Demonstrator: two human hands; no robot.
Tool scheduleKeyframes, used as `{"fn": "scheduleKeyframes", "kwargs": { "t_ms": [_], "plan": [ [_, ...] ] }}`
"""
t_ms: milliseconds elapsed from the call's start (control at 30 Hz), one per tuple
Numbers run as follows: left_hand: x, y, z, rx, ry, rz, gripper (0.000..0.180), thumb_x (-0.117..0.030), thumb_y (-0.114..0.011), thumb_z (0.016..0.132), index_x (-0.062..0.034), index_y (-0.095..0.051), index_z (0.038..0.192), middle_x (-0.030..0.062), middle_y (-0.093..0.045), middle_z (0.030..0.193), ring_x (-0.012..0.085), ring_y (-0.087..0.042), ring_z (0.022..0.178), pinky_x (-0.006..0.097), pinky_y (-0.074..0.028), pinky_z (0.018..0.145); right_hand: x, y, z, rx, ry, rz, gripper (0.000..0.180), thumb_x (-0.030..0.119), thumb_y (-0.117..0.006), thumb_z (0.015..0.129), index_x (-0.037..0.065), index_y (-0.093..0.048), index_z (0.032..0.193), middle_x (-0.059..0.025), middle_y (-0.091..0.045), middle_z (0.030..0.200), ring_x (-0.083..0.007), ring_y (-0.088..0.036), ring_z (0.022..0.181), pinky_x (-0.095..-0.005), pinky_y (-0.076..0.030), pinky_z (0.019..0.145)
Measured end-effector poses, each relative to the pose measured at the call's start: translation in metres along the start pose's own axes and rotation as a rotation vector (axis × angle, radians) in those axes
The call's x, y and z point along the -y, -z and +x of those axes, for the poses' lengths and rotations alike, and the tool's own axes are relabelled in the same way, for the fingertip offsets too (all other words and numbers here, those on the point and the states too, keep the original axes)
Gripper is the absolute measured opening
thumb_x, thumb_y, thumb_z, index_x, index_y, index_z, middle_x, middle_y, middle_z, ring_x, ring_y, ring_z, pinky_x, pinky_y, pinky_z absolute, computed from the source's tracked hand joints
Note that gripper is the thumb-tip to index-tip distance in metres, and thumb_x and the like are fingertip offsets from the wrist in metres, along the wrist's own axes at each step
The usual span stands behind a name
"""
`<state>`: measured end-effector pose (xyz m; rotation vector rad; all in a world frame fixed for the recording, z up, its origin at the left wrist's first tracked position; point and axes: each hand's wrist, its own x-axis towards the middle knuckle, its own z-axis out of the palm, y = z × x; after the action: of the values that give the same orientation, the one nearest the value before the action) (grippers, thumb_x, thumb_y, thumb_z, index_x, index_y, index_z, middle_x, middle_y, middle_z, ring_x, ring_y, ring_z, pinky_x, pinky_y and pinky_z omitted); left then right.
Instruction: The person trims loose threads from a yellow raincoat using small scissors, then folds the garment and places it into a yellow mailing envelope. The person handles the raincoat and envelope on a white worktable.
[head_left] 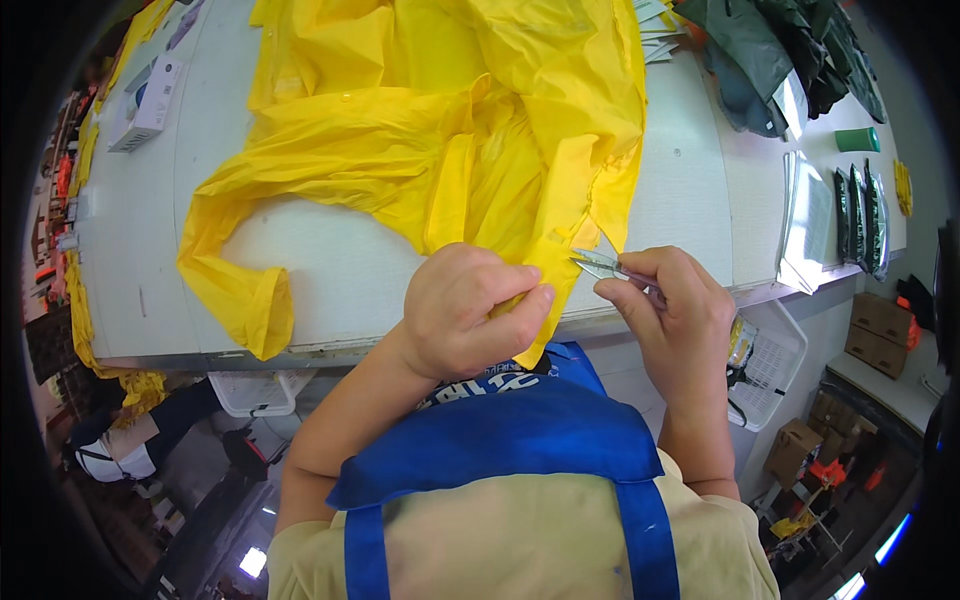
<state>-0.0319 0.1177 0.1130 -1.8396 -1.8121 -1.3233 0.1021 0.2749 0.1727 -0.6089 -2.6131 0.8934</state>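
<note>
Yellow garment (pixel 430 130) cloth is held in a tight pinch between the thumb and forefinger of the left hand (pixel 465 308), near the table's front edge; the exact spot gripped is hidden behind the fingers. One pair of metal snips (pixel 598 266) is held by the right hand (pixel 675 300), thumb against fingers. Its two blades are parted narrowly beside a garment strip, while its handles are mostly covered.

At far left, one white box (pixel 148 105) is set on the white table (pixel 330 240). One white basket (pixel 252 393) is partly hidden beneath the table edge. Across the middle, the garment is spread in folds, one sleeve bent toward the front; its top is cut off by the upper border. Farther right, a second basket (pixel 775 375) is seen below the table. Dark green bags (pixel 745 70), overlapped and cropped above, cannot be counted. Pale sheets (pixel 802 220) are washed out by glare. Beside them, one green cylinder (pixel 857 140) and three dark packets (pixel 857 215) are seen.
</note>
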Motion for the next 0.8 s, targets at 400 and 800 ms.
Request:
{"fn": "scheduleKeyframes", "kwargs": {
  "t_ms": [400,800],
  "plan": [
    [0.002,-0.001,0.0,-0.001,-0.003,-0.01,0.02,-0.005,-0.065,0.069,-0.0062,-0.067,0.089,0.0088,-0.06,0.095,0.0205,-0.055,0.067,0.031,-0.04,0.054,-0.006,0.0,-0.001,-0.009,0.01,0.03,0.029,0.015,-0.081,0.069,0.001,-0.06,0.084,-0.0102,-0.06,0.072,-0.0197,-0.062,0.061,-0.0266,-0.05,0.053],
    [-0.002,0.0,0.003,-0.012,0.282,-0.214,0.021,-0.005,-0.065,0.076,-0.0065,-0.057,0.096,0.0121,-0.063,0.1,0.0279,-0.061,0.083,0.033,-0.049,0.07,-0.079,-0.071,-0.018,-0.252,-0.987,1.643,0.033,0.033,-0.043,0.099,0.012,-0.045,0.074,-0.0126,-0.058,0.092,-0.0183,-0.053,0.078,-0.0298,-0.042,0.065]
  ]
}}
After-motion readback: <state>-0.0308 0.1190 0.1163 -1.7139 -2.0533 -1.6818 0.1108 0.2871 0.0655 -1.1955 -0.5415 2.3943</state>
